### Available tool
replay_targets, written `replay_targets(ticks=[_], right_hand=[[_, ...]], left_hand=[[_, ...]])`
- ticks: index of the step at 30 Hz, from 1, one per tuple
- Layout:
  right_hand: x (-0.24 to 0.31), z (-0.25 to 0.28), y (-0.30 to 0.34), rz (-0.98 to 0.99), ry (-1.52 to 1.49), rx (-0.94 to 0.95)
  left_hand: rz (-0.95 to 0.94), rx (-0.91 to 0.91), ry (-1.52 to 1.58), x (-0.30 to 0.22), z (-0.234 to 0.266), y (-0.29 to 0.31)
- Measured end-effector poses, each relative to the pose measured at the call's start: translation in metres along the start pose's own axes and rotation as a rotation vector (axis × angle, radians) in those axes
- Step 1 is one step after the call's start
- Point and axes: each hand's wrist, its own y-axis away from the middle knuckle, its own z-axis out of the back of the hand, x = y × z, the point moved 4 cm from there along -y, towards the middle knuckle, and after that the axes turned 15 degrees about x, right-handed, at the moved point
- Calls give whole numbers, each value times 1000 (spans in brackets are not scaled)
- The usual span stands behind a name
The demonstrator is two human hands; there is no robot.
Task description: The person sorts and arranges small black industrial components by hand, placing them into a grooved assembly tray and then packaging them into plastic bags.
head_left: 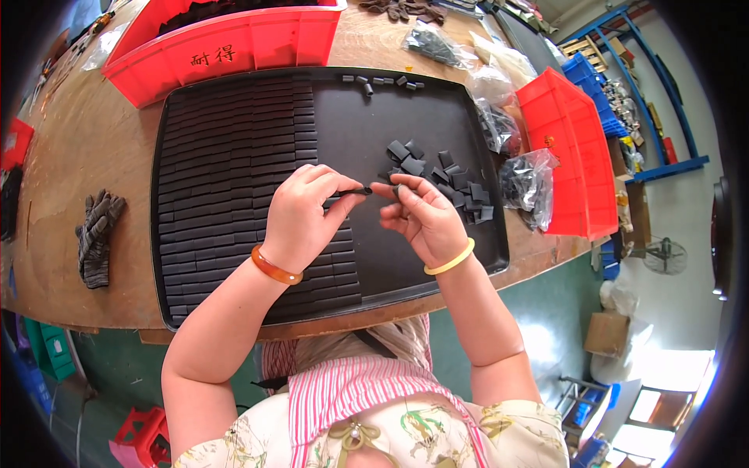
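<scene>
My left hand [303,209] pinches a slim black strip [349,192] between thumb and fingers. Facing it, my right hand [427,212] has thumb and fingertips closed on a small dark piece [396,189], mostly covered by the fingers. The two hands nearly meet above a large black tray [374,265]. Tight rows of flat black pieces [226,168] fill the tray's left part, running partly under my left hand. Just beyond my right hand lies a loose heap of black rectangular pieces [412,165]. Several short black tubes [369,90] lie near the tray's far edge.
A red bin [265,43] with dark contents stands behind the tray at left, and another red bin [573,156] stands at right. Clear plastic bags of dark parts [527,183] sit between tray and right bin. Grey gloves [97,238] lie on the wooden table [55,203].
</scene>
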Motion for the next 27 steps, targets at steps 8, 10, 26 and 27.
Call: replay_targets(ticks=[8,10,26,27], right_hand=[[14,-22,2,210,686,-107],[16,-34,1,434,891,-176],[14,-39,-9,448,1137,-216],[13,-45,-8,447,1186,-203]], left_hand=[[107,91,166,3,-7,0],[111,121,166,4,-8,0],[137,122,294,4,-10,2],[136,97,304,6,-10,3]])
